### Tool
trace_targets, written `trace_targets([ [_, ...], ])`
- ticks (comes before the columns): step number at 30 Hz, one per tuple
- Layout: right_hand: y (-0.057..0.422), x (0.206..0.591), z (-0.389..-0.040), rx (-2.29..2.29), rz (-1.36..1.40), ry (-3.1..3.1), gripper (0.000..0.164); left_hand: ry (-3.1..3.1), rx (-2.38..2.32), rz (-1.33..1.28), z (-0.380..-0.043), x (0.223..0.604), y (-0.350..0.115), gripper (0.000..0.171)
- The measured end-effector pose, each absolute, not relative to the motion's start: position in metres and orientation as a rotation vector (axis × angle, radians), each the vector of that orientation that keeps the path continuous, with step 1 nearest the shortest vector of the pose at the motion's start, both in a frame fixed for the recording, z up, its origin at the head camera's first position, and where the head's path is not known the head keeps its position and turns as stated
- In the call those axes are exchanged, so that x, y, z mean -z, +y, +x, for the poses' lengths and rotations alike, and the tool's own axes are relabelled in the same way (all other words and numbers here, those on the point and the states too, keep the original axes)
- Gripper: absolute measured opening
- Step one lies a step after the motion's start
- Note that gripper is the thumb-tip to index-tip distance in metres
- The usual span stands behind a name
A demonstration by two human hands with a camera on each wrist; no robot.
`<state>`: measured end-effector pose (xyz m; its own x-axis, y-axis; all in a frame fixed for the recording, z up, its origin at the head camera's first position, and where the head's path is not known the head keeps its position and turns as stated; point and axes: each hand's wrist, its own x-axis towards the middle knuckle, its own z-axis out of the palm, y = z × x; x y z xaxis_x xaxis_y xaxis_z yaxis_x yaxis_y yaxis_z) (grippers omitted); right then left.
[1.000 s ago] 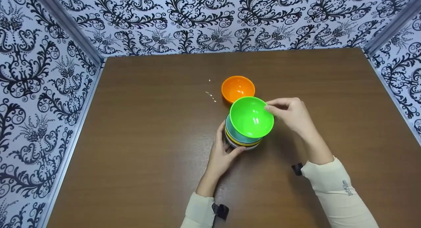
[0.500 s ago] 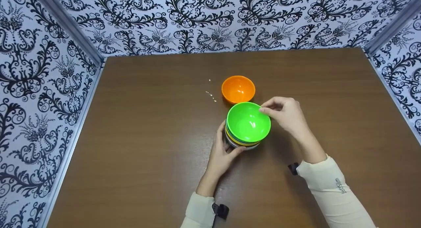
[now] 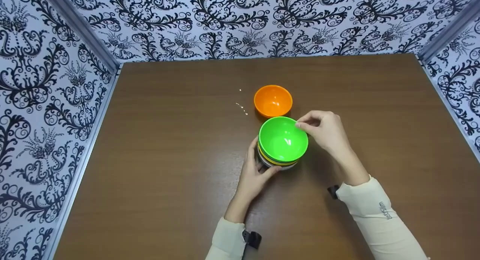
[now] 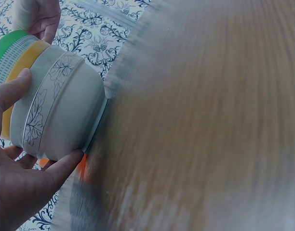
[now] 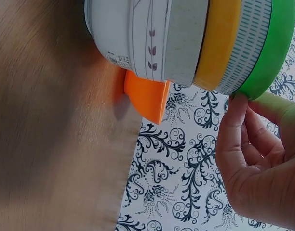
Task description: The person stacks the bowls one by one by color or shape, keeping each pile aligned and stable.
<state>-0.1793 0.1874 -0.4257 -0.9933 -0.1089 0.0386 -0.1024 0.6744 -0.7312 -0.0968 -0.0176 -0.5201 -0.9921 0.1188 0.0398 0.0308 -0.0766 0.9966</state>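
Note:
A stack of nested bowls stands on the table, topped by a green bowl (image 3: 284,139). Below the green one, the right wrist view shows a bowl with teal dashes (image 5: 245,45), a yellow bowl (image 5: 217,43), a pale speckled bowl (image 5: 187,41) and a white bowl with a plant pattern (image 5: 150,43). My left hand (image 3: 252,175) curls round the lower stack, thumb on the near side, fingers on the far left. With thumb and forefinger, my right hand (image 3: 326,132) pinches the green bowl's right rim. The green bowl's underside is hidden inside the stack.
An orange bowl (image 3: 273,101) sits just behind the stack on the brown wooden table (image 3: 168,158). Several small white specks (image 3: 242,108) lie left of it. Patterned panels (image 3: 240,23) border the table at the back and sides.
My right hand has moved the green bowl left and down into the stack, covering the teal-looking bowl beneath. The left hand keeps its hold, and the orange bowl stays put.

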Motion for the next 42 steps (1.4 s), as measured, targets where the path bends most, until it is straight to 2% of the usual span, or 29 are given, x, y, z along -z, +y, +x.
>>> trace_targets([
  [42,0.1849,0.4259,-0.1769,1.201,-0.205,2.936,0.008,2.079,-2.260,0.162,-0.0973,0.5210,-0.0168,0.098],
])
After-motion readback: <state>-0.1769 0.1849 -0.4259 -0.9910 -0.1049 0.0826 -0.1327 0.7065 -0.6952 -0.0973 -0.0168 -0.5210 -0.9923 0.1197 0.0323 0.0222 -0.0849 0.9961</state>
